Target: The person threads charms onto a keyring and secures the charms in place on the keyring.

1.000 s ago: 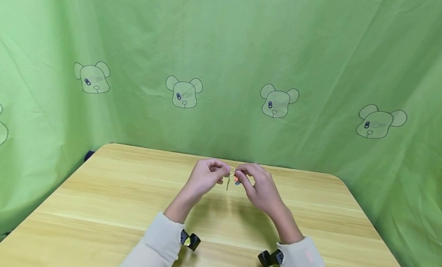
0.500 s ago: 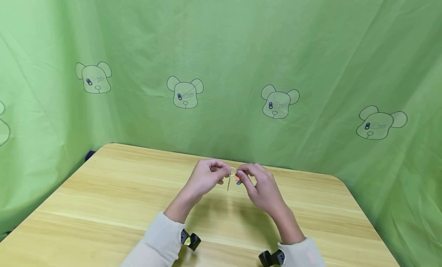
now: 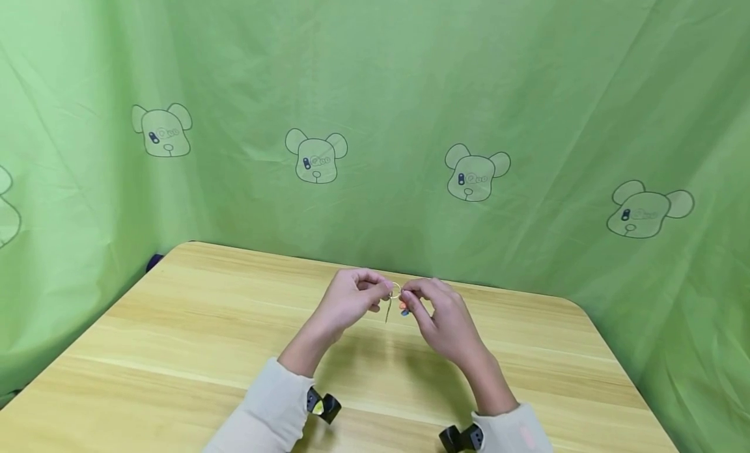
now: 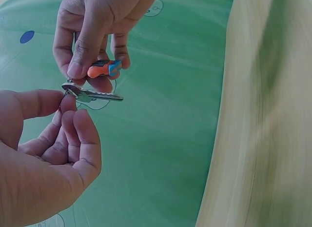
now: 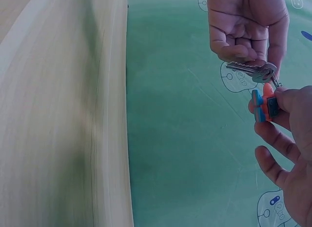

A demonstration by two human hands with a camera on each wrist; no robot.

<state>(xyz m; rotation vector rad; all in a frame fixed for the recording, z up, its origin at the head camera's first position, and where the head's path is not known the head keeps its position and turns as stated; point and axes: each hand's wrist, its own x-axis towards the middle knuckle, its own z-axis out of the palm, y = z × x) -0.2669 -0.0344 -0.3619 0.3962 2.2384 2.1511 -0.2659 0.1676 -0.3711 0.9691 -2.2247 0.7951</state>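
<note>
- Ring (image 3: 400, 288), gold-looking in the head view, is up above the table (image 3: 205, 310), between the two hands.
- Left hand (image 3: 348, 300): thumb and index finger pinch the ring's near edge; remaining fingers loosely bent.
- Right hand (image 3: 442, 313): thumb and index finger pinch at the ring's other side, near the orange-and-blue charm (image 5: 269, 109); cannot tell if on the ring itself or a small link. Other fingers bent, spaced apart.
- Key (image 4: 105, 96) hangs down from the ring beside the left fingertips, clear of the table.
- Risk: tiny contact on thin metal, so the ring could twist or slip if either pinch loosens; key and charm would likely drop.
- Risk: key looks free to swing; tilting the ring could slide it against the fingertips and block them.
- Risk: uneven pulling could snag the charm's attachment or spring a pinch loose.
- Fingertips hide the exact joint; a bad grip there would be hard to spot.
</note>
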